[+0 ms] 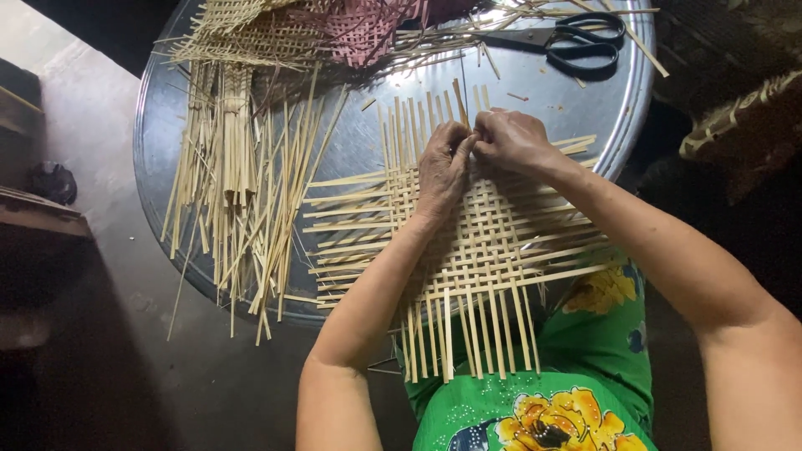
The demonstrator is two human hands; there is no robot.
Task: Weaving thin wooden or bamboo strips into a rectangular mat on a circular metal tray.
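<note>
Both hands met at the far edge of a half-woven mat (476,242) of pale bamboo strips, which lay on the near right part of a round metal tray (368,134) and overhung its near rim toward the person's lap. The left hand (443,167) was curled, fingertips pinched on an upright strip (460,104) at the mat's far edge, heel of the hand resting on the weave. The right hand (511,138) was closed beside it, knuckles touching the left, fingers pressed onto the same spot; exactly what it gripped could not be made out. Loose strip ends stuck out on all four sides of the mat: far ends fanned up past the hands, near ends hung over a green flowered garment (543,401), left ends pointed toward a bundle of loose strips (234,175). That bundle lay well to the left, spilling over the tray's left and near rim. A strip of bare tray showed between bundle and mat. Beyond the hands the tray was bare up to black-handled scissors (576,40) near the far right rim. Other woven pieces, pale (242,33) and pink (363,29), crowded the far edge. Dark floor (125,351) lay open to the left of the tray.
</note>
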